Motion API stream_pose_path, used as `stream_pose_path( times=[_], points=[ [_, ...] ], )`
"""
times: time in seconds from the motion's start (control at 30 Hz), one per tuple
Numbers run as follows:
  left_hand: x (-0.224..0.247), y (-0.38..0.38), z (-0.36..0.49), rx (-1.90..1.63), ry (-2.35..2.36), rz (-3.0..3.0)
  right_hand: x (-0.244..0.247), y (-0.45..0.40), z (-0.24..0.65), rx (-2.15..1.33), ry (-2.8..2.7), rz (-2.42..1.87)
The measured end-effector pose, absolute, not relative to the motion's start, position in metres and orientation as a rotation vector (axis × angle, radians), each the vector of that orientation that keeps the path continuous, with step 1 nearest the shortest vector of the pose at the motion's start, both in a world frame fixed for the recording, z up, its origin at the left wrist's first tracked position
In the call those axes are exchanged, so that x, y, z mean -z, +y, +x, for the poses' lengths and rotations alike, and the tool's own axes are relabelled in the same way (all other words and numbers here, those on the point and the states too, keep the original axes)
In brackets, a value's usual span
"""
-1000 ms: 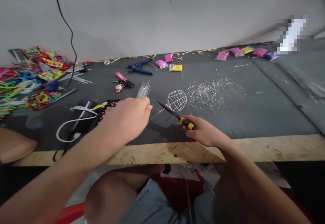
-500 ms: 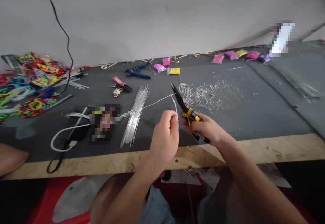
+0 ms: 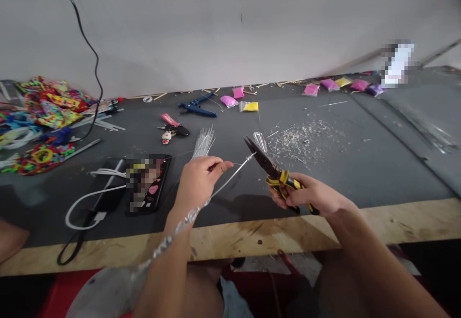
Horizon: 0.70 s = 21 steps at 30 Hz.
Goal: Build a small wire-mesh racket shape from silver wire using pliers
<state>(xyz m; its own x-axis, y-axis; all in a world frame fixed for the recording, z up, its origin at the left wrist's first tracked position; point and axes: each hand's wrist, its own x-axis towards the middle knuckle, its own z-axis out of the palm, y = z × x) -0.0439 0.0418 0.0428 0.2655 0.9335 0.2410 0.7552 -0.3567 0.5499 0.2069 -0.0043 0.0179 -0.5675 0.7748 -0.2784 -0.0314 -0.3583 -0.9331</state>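
At far left, a heap of bright beads and packets (image 3: 54, 109) on my grey worktop (image 3: 360, 174); then a white cable (image 3: 77, 195) and a dark, pink-patterned phone (image 3: 154, 189). Keys (image 3: 176, 128) lie behind, with a blue hand tool (image 3: 198, 106) beyond them. A twisted wire (image 3: 190, 216) rises obliquely across my left forearm, its straight upper length running rightward past my left hand (image 3: 198, 178). The thumb of this hand is pressed to the curled fingers, pinching a thin wire (image 3: 236, 164); whether it also grips the twisted one, I cannot tell. Just behind stands the far end of a wire bundle (image 3: 203, 142). The knotted tip of the twisted wire meets the jaws of my black-and-yellow pliers (image 3: 264, 163), near a mesh wire piece (image 3: 260, 141). Farther right, metal clippings (image 3: 297, 138) lie scattered. My right hand (image 3: 309, 190) is wrapped around the pliers' handles. Coloured packets (image 3: 329, 85) line the rear edge.
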Motion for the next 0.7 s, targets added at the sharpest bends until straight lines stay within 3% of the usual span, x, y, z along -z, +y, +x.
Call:
stream_pose_path(
  times=[0.57,0.7],
  points=[
    [-0.077,0.055,-0.082,-0.148,1.693,2.533,-0.015,-0.006,0.193,-1.378,-1.943,-1.599],
    [-0.092,0.041,-0.061,-0.187,1.824,2.622,-0.014,-0.008,0.187,-1.326,-1.936,-1.663]
  ],
)
